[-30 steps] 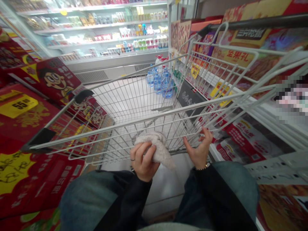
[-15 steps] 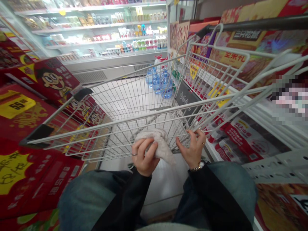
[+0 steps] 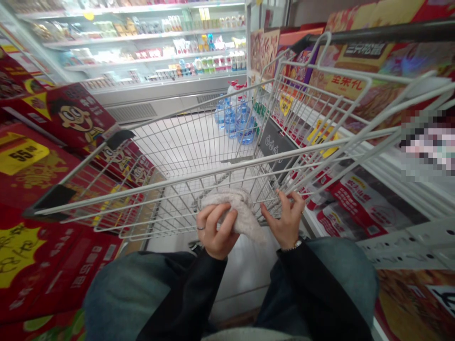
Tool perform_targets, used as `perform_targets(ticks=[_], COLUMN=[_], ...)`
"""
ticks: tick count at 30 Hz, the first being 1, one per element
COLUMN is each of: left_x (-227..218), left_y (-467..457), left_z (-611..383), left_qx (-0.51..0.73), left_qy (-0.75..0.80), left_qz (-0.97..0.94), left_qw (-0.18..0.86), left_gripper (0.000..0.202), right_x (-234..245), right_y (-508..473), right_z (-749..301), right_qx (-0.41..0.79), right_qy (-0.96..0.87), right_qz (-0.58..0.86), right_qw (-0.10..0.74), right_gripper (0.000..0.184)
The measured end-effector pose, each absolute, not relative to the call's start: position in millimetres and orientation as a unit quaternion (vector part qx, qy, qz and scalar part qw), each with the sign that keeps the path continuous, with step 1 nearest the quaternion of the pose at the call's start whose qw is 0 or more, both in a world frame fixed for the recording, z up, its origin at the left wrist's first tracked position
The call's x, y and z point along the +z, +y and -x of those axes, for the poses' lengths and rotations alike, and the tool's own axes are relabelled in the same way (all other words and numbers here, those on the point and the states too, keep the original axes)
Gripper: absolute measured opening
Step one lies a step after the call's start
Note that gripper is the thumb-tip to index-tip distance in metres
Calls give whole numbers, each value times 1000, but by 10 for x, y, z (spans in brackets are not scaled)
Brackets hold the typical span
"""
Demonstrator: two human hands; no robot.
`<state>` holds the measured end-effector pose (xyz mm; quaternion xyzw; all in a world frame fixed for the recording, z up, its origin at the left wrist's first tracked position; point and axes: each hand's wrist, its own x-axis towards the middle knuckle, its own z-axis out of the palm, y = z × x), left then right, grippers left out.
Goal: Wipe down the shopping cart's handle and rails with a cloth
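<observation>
White cloth (image 3: 239, 212) clamped in left hand (image 3: 215, 233), right hand (image 3: 285, 221) open against wire cart (image 3: 213, 173), red boxes (image 3: 31, 180) alongside

teal sleeves (image 3: 117, 303), black cuffs (image 3: 199, 284), ringed left grip (image 3: 216, 232)

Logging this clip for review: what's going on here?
A person stands in a supermarket aisle over a wire shopping cart. Their left hand grips a white fluffy cloth pressed against the cart's near wires, while the right hand is open with its fingertips on the wires beside it. Red boxes are stacked on the left, and water bottles stand on the floor ahead.
</observation>
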<state>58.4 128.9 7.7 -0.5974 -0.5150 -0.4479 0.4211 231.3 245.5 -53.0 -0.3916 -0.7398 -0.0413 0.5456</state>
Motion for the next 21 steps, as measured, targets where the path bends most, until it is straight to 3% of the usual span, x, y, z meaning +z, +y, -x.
perform_targets(ticks=[7, 14, 21], left_x=[-23, 160, 6], left_y=[1211, 1395, 1272], left_z=[-598, -715, -706], left_qx=[-429, -445, -420], left_qy=[-532, -510, -531], left_qz=[616, 623, 646], left_qw=[392, 392, 353], left_gripper=[34, 38, 42], right_x=[-581, -615, -646], right_y=[2486, 2523, 2486], right_z=[-2348, -2377, -2282], right_qx=[-2, -3, 60], right_qy=[-725, -733, -701], right_qz=[389, 374, 403], right_qw=[568, 569, 585], right_gripper=[90, 75, 78])
